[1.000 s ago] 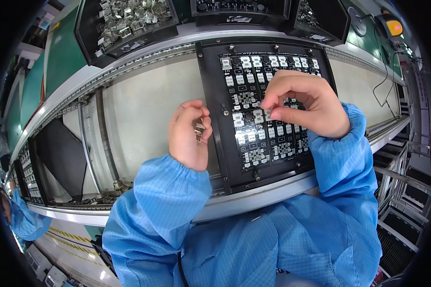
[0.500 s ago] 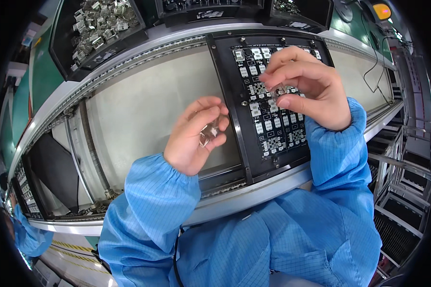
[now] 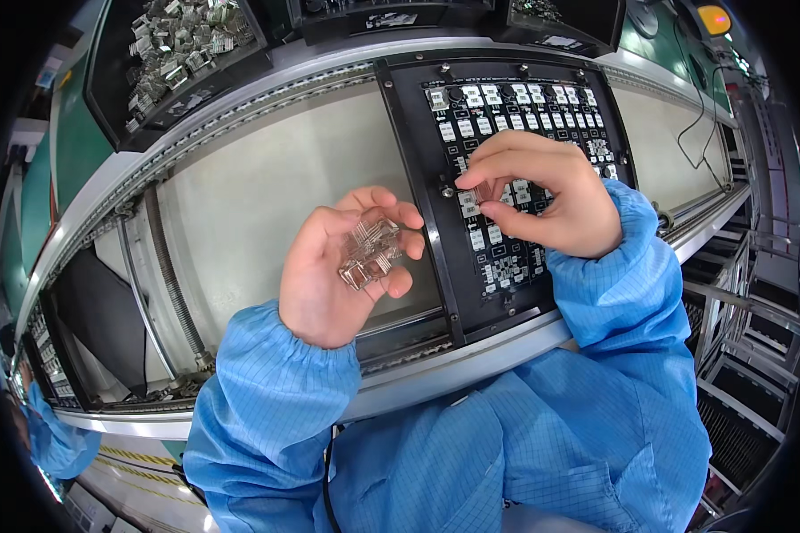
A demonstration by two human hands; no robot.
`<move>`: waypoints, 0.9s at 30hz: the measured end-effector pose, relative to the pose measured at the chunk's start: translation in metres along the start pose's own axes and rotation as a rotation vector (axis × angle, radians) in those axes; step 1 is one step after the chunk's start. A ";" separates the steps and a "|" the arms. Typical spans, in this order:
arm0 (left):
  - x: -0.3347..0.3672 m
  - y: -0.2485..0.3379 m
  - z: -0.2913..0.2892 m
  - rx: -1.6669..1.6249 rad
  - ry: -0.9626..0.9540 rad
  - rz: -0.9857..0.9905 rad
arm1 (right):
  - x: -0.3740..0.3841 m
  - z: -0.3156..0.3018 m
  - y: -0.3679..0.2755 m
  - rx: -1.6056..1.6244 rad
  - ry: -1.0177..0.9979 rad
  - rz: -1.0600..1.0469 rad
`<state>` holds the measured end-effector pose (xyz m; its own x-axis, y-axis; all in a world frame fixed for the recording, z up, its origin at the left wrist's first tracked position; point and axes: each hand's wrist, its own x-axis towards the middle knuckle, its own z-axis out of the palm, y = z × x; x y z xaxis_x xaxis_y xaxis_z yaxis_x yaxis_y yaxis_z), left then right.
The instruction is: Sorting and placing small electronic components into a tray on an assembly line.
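Observation:
My left hand (image 3: pixel 316 284) is cupped palm up, its fingers curled loosely round several small silvery connectors (image 3: pixel 370 251) with rows of thin pins. They lie on the palm and the fingers, over the pale conveyor bed. To the right, my right hand (image 3: pixel 556 191) pinches one such pinned connector (image 3: pixel 483 192) between thumb and fingertips. It is held over the left part of a black circuit board panel (image 3: pixel 516 249) dotted with white parts. Whether the connector touches the board I cannot tell. The panel lies in a black carrier frame (image 3: pixel 418 195); my right hand hides its middle.
A black bin (image 3: pixel 107 89) heaped with similar connectors stands at the far left. Two more black bins (image 3: pixel 560 44) of small parts line the back. Metal conveyor rails (image 3: pixel 498 351) run in front and behind. At the far left edge a blue sleeve (image 3: pixel 58 435) of another person shows.
My right hand has moved left and a little nearer, with the connector pinched. My left hand has turned and opened upward, so the connectors in it show more fully.

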<state>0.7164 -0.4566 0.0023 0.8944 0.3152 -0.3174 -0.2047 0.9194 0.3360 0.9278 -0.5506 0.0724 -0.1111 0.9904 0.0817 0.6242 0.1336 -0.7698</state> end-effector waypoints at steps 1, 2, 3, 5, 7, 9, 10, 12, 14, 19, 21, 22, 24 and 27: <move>-0.001 0.000 -0.001 -0.014 -0.021 0.007 | 0.000 0.002 0.000 -0.040 0.008 0.002; -0.001 0.000 -0.003 -0.015 -0.019 0.008 | 0.000 0.004 0.000 -0.038 0.006 0.002; -0.001 0.000 -0.003 -0.039 -0.020 0.008 | -0.001 0.004 -0.001 -0.179 0.010 -0.063; -0.001 -0.001 -0.003 -0.065 -0.018 0.011 | -0.002 0.006 0.000 -0.318 0.011 -0.129; 0.000 -0.001 -0.004 -0.079 -0.045 0.021 | -0.005 0.011 0.001 -0.355 0.023 -0.098; 0.000 0.000 -0.004 -0.088 -0.046 0.025 | -0.004 0.012 0.000 -0.392 0.023 -0.122; 0.000 0.000 -0.003 -0.096 -0.048 0.028 | -0.003 0.013 0.000 -0.431 0.023 -0.147; 0.000 0.000 -0.004 -0.091 -0.050 0.030 | -0.003 0.017 -0.001 -0.451 0.018 -0.117; 0.000 0.000 -0.005 -0.086 -0.051 0.033 | -0.003 0.022 -0.001 -0.472 0.013 -0.089; -0.002 0.000 0.002 -0.018 0.030 0.039 | -0.002 0.030 -0.002 -0.478 0.019 -0.063; -0.002 0.000 0.002 -0.022 0.031 0.038 | -0.001 0.031 -0.001 -0.490 0.028 -0.091; -0.002 0.001 0.001 -0.023 0.031 0.036 | 0.000 0.032 -0.001 -0.502 0.040 -0.119; -0.001 0.001 -0.003 -0.057 -0.005 0.033 | 0.000 0.032 -0.001 -0.507 0.039 -0.123; -0.001 0.000 -0.002 -0.097 -0.038 0.031 | 0.000 0.031 -0.002 -0.505 0.030 -0.125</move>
<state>0.7143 -0.4563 0.0010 0.9010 0.3363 -0.2742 -0.2684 0.9285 0.2566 0.9027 -0.5515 0.0544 -0.1908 0.9655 0.1774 0.9039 0.2433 -0.3519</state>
